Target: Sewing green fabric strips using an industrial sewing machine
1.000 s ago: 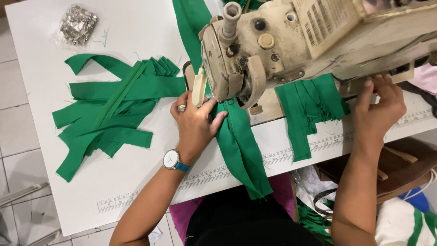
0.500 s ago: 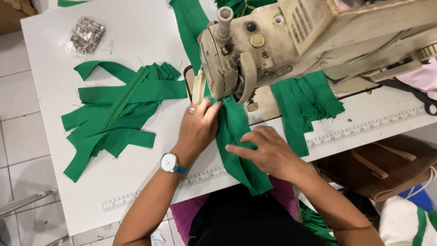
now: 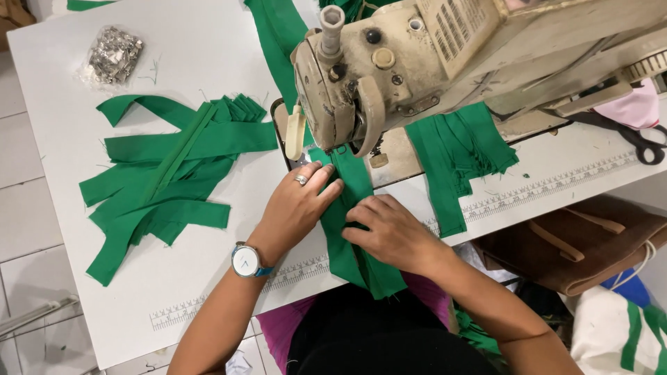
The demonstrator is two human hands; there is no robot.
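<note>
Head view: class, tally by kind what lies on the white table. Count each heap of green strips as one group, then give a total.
Sewing machine: 1
Groups of green strips: 3 (left pile, strip under both hands, right bunch)
Bag of metal parts: 1
Scissors: 1
Total: 6

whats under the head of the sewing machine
A green fabric strip runs under the sewing machine head, pinned flat by the left hand and right hand. The needle and presser foot are hidden.
</note>
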